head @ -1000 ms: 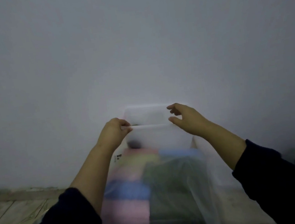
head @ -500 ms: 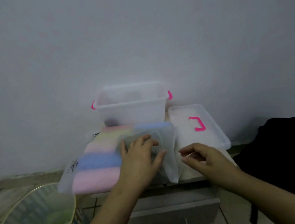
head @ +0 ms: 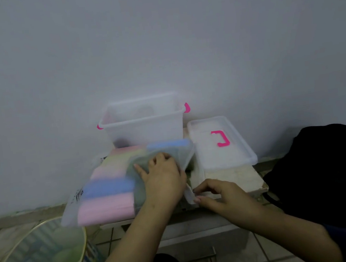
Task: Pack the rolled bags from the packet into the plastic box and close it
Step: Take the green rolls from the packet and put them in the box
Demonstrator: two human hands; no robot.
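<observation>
A clear packet (head: 110, 194) lies flat on a small white table (head: 238, 181), with pink, blue and yellow rolled bags showing through it. My left hand (head: 162, 179) reaches inside the packet's open right end, fingers on a dark green roll. My right hand (head: 216, 195) pinches the packet's open edge near the table's front. The clear plastic box (head: 143, 123) with pink latches stands open behind the packet, against the wall. Its lid (head: 221, 144) with a pink handle lies to the right of the box.
A round glass-topped table with a gold rim (head: 38, 260) stands at lower left. A black bag or cloth (head: 323, 169) sits to the right of the white table. The floor is tiled, and a plain wall rises close behind.
The packet, held up in both hands a second ago, now lies flat on the table. My left hand has gone deeper into its open end while my right hand pinches the edge.
</observation>
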